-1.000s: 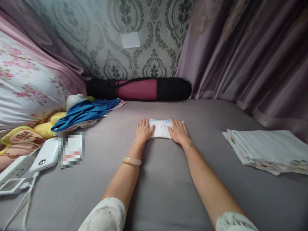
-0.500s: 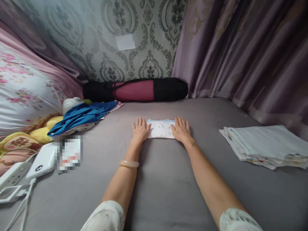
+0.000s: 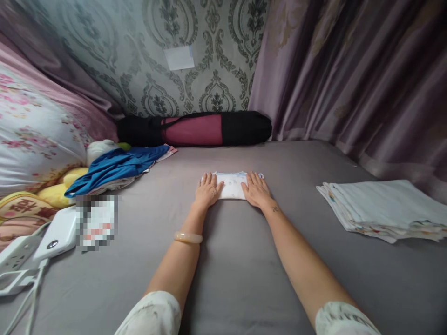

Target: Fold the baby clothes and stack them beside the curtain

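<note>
A small white folded cloth with faint grey prints and a light blue edge lies flat on the grey sheet. My left hand rests palm down on its left end, fingers stretched forward. On the right end lies my right hand, also flat with its fingers extended. The middle of the cloth shows between my thumbs, while its ends are partly covered by my hands. I cannot tell from its folded shape what kind of garment or cloth it is.
At right sits a stack of folded white cloths. A blue garment lies crumpled at left, near a white power bank and a power strip with cables. A black and red long bag lies along the wall.
My right hand has slid slightly left and my left hand slightly right, so they are closer together on the cloth. The cloth's right edge now peeks out beyond my right fingers.
</note>
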`<state>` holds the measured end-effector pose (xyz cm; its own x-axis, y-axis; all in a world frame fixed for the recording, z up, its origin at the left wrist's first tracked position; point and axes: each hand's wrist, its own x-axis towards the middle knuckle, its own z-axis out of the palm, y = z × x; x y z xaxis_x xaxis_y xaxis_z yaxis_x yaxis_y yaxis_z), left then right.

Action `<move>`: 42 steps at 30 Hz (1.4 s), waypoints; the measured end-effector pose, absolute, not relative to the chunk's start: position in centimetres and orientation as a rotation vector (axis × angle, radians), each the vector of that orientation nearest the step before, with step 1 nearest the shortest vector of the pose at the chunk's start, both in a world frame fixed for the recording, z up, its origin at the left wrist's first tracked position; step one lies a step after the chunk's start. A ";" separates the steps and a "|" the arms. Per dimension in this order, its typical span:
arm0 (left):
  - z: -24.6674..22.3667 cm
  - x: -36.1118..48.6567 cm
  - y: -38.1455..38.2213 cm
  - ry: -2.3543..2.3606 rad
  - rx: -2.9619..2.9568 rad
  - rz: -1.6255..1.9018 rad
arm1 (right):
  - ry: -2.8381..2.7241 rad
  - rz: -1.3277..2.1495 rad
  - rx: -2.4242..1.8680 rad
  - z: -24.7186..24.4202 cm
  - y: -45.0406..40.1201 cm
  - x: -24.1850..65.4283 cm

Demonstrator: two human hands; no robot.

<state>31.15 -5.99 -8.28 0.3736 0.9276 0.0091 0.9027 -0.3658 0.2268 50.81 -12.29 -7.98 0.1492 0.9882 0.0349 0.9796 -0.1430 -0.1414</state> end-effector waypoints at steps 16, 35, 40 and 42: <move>-7.8 32.3 -7.1 1.639 2.549 0.218 | -2.033 0.085 -2.184 -7.3 -12.7 48.4; -7.0 31.1 -5.7 1.511 2.262 0.429 | -1.853 0.205 -2.417 -7.0 -12.1 50.9; -7.0 30.5 -4.7 1.496 2.125 0.604 | -1.922 0.137 -2.284 -5.3 -11.4 48.5; -7.2 30.3 -4.5 1.496 2.100 0.642 | -1.962 0.213 -2.202 -5.4 -11.0 47.3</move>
<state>30.26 -4.51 -7.19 0.2922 0.9514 0.0977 0.7264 -0.2872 0.6244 47.25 -11.04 -5.37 0.1171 0.9930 0.0155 0.9666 -0.1103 -0.2313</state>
